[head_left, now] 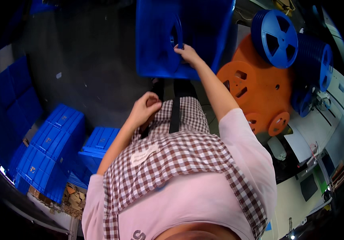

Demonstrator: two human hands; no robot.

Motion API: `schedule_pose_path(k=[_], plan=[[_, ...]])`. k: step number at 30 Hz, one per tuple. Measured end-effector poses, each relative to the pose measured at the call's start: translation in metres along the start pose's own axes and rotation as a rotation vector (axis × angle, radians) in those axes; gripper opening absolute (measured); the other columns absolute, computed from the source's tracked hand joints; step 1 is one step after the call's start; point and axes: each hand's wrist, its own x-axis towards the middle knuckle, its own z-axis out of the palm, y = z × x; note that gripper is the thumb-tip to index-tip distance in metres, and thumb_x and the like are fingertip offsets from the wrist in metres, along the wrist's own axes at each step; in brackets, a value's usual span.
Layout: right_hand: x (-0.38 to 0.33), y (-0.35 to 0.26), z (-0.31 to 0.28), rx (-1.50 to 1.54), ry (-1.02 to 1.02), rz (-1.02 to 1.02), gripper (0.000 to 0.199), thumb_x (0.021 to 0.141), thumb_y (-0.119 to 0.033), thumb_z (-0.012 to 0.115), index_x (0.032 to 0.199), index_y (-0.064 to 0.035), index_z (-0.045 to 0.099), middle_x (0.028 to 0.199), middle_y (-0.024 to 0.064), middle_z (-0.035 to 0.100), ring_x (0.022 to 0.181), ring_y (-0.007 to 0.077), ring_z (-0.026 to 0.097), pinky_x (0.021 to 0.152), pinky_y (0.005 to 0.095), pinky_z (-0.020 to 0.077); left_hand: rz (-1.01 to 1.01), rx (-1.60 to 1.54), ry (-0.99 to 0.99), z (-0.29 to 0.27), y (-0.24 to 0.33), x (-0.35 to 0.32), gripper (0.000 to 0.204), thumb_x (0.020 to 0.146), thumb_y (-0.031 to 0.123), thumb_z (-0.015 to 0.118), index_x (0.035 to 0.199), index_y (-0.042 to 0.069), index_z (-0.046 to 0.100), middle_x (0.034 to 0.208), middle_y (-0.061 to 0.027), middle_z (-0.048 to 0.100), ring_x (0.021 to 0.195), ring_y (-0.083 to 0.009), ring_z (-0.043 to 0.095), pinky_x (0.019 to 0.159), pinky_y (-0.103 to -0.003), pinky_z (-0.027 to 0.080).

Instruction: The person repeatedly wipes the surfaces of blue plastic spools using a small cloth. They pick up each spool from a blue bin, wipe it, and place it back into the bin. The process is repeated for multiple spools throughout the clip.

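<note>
Blue reel (180, 29) | in-bin (151, 60) handling: our right hand (186, 53) pinched rim (left hand (144, 109) curled; hold unclear) | next likely needed steadiness

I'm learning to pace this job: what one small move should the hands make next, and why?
Probably bring the left hand up to help steady the blue reel: the right hand alone grips its near edge, over or in the blue bin, while the other, beside the checked apron, looks free.
</note>
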Motion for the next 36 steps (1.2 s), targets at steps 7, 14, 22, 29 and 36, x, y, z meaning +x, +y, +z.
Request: schedule_pose_path(k=[7, 14, 22, 29, 36], plan=[[0.065, 0.074, 0.050, -0.271, 0.179, 0.167, 0.031, 0.084, -0.021, 0.066, 0.112, -0.0080, 0.063, 0.107, 0.0183, 0.068, 0.102, 0.0331, 0.065, 0.087, 0.0400, 0.0509, -0.345, -0.130, 0.029, -0.006, -0.005, -0.105, 0.032, 0.082, 0.013, 0.074, 0.110, 0.003, 0.062, 0.098, -0.0065, 0.067, 0.091, -0.0137, 0.061, 0.082, -0.029, 0.050], [0.036, 0.081, 0.041, -0.323, 0.065, 0.079, 0.042, 0.086, -0.030, 0.066, 0.120, -0.0065, 0.064, 0.117, 0.0165, 0.067, 0.110, 0.0316, 0.063, 0.094, 0.0372, 0.0486, -0.362, -0.154, -0.109, -0.028, 0.019, -0.078, 0.023, 0.089, 0.013, 0.065, 0.109, 0.001, 0.062, 0.096, -0.0060, 0.067, 0.089, -0.0133, 0.061, 0.082, -0.028, 0.049], [-0.092, -0.036, -0.195, -0.526, 1.050, -0.538, 0.047, 0.079, -0.023, 0.072, 0.120, -0.0025, 0.058, 0.118, 0.0179, 0.060, 0.113, 0.0346, 0.055, 0.097, 0.0425, 0.0429, -0.392, -0.083, -0.240, -0.024, 0.036, -0.056, 0.027, 0.084, 0.019, 0.072, 0.103, 0.001, 0.063, 0.092, -0.0069, 0.066, 0.083, -0.0136, 0.061, 0.074, -0.028, 0.051], [-0.075, 0.014, -0.285, -0.958, 0.871, 0.308, 0.091, 0.075, -0.041, 0.078, 0.148, -0.0139, 0.031, 0.125, 0.0229, 0.056, 0.119, 0.0385, 0.050, 0.105, 0.0464, 0.0373, -0.354, -0.046, -0.165, -0.047, 0.037, -0.050, 0.022, 0.085, 0.016, 0.072, 0.102, 0.003, 0.066, 0.092, -0.0061, 0.068, 0.083, -0.0132, 0.063, 0.073, -0.028, 0.051], [-0.131, -0.042, -0.232, -0.102, 0.733, -0.253, 0.058, 0.086, -0.030, 0.058, 0.139, -0.0100, 0.048, 0.122, 0.0179, 0.060, 0.107, 0.0292, 0.061, 0.088, 0.0384, 0.0504, -0.051, -0.088, 0.025, -0.063, 0.032, 0.010, 0.014, 0.085, 0.008, 0.069, 0.098, 0.002, 0.068, 0.096, -0.0076, 0.068, 0.091, -0.0171, 0.063, 0.084, -0.030, 0.049]])
